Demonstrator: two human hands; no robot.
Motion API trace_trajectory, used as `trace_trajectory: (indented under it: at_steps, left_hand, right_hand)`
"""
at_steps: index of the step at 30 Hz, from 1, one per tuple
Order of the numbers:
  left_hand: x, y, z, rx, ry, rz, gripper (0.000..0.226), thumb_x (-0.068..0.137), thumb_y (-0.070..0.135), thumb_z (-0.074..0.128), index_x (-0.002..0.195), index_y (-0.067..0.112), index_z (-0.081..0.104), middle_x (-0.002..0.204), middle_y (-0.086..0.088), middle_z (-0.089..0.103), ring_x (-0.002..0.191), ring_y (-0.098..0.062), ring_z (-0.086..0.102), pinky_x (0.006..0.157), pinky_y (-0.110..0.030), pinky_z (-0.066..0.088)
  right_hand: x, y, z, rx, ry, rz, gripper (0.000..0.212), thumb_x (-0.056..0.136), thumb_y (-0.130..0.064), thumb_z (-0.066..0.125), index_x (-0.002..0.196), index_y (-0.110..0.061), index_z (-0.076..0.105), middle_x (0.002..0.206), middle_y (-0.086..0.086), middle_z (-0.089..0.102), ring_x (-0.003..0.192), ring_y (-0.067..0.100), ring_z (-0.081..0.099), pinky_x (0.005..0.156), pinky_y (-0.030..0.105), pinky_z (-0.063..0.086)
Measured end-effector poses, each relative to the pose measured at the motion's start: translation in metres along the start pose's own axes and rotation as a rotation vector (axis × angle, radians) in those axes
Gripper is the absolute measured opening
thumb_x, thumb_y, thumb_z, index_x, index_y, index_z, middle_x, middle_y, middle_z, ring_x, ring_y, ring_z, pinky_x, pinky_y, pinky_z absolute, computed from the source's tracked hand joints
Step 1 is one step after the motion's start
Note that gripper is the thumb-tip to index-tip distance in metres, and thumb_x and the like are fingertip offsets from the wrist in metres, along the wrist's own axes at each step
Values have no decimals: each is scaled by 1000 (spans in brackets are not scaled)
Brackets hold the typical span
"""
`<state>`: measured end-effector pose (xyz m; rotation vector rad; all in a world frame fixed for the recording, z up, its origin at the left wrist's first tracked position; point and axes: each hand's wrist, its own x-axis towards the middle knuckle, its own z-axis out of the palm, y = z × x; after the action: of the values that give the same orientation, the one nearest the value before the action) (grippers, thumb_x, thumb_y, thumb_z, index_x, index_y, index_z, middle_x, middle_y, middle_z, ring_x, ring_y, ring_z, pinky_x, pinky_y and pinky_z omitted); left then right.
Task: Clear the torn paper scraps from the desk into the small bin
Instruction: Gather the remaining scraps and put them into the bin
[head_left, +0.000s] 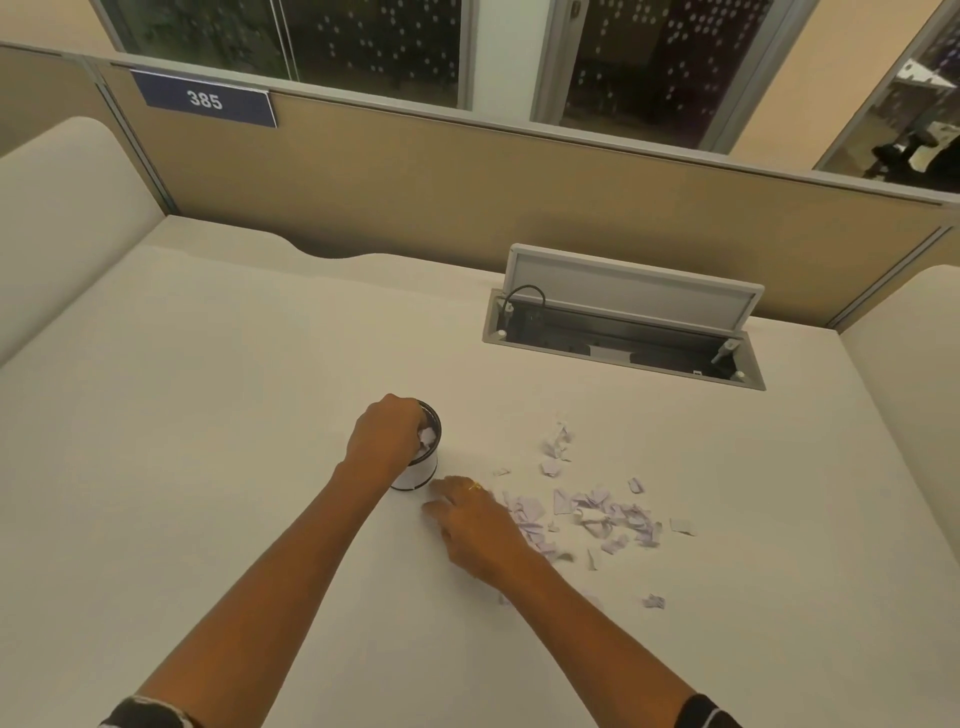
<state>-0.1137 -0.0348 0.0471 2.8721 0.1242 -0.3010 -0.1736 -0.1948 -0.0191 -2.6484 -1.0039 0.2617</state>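
A small round bin (422, 470), white with a dark rim, stands on the white desk (208, 415) near its middle. My left hand (384, 434) is over the bin's mouth, fingers bunched around a few pale paper scraps at the rim. Just right of the bin's base, my right hand (478, 525) lies flat on the desk with fingers spread, its far edge against the pile of torn pale-lilac paper scraps (597, 512). More scraps lie scattered further right and toward me (653, 601).
An open cable hatch (623, 332) with a raised grey lid is set into the desk at the back right. A tan partition (467, 197) with a "385" plate (205, 98) closes the far edge. White side panels flank the desk.
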Motion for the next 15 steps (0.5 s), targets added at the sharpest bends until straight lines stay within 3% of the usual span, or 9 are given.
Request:
trace_trajectory:
  at_steps: [5,9,15]
  left_hand:
    - [-8,1,-9,-87,23,3,16,80,14,59,91,16,71,85,-8,62,70,-28,53,62,-29,45]
    - [-16,-1,-13,-178,56,-7,22,80,10,58,91,20,73,87,-4,67,81,-29,62,70,-33,52]
    - [-26,-6,-11,-334,173,-5,18,89,25,58,95,23,75,98,-2,71,93,-24,64,80,-38,53]
  right_hand:
    - [-27,5,14,-127,46,-119,24,80,-4,59,104,-8,62,126,17,56,114,36,54,92,40,48]
    - [-64,15,14,-153,58,-152,26,77,-9,66,102,-16,63,124,8,60,112,27,57,96,35,47]
    - [-99,39,0,-110,85,-8,33,56,-13,83,86,-19,69,112,4,67,109,25,61,85,33,56]
